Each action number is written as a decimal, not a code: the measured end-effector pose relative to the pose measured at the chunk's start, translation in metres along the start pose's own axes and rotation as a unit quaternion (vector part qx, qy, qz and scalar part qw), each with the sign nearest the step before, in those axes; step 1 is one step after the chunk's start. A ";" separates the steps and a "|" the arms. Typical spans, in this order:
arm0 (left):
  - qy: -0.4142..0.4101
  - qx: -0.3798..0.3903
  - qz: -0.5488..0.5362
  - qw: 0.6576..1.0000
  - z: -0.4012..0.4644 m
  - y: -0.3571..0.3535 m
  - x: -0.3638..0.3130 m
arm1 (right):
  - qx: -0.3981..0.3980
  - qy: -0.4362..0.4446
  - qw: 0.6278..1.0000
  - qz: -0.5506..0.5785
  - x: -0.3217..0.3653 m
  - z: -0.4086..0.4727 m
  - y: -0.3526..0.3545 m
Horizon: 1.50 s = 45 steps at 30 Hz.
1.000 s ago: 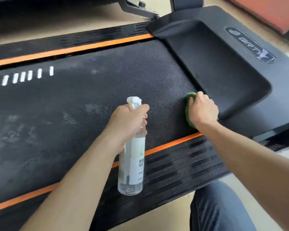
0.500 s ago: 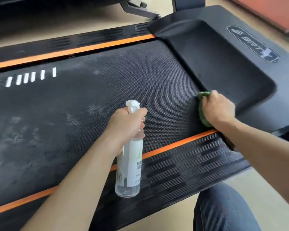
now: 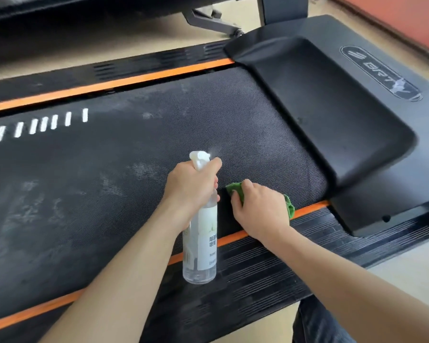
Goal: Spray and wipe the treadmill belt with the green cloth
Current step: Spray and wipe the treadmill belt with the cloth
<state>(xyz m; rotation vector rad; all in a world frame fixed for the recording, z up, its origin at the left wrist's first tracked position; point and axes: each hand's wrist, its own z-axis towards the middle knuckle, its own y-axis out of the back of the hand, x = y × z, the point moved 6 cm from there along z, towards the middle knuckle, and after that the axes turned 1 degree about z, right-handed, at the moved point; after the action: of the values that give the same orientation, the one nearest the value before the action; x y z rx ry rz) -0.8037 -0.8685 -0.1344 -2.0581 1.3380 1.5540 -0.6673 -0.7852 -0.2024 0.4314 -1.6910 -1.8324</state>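
Note:
The black treadmill belt [image 3: 109,184] runs across the view, dusty with pale smears on its left half. My left hand [image 3: 192,185] grips a clear spray bottle [image 3: 203,243] with a white label and white nozzle, held upright over the belt's near edge; a faint mist shows at the nozzle. My right hand [image 3: 260,209] presses a green cloth [image 3: 234,189] flat on the belt, just right of the bottle. Most of the cloth is hidden under the palm, with a bit sticking out near the orange stripe.
Orange stripes [image 3: 134,79] border the belt on both sides, with ribbed black side rails [image 3: 270,268] outside them. The black motor cover [image 3: 332,112] with a logo rises at the right. A metal frame foot [image 3: 216,23] stands on the beige floor behind. My jeans-clad knee [image 3: 317,325] is at the bottom.
My right hand slid the green cloth left along the belt, from beside the motor cover to right beside the bottle. My left hand held the bottle in place and mist now shows at the nozzle.

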 end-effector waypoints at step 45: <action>0.048 -0.020 -0.038 0.998 0.012 0.024 0.020 | -0.034 -0.098 0.992 -0.077 -0.064 0.130 0.002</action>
<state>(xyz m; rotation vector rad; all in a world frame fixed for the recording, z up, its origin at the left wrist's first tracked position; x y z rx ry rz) -0.8290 -0.8841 -0.1485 -2.2070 1.2538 1.4796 -0.6972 -0.6438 -0.1928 0.3734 -1.7594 -2.0970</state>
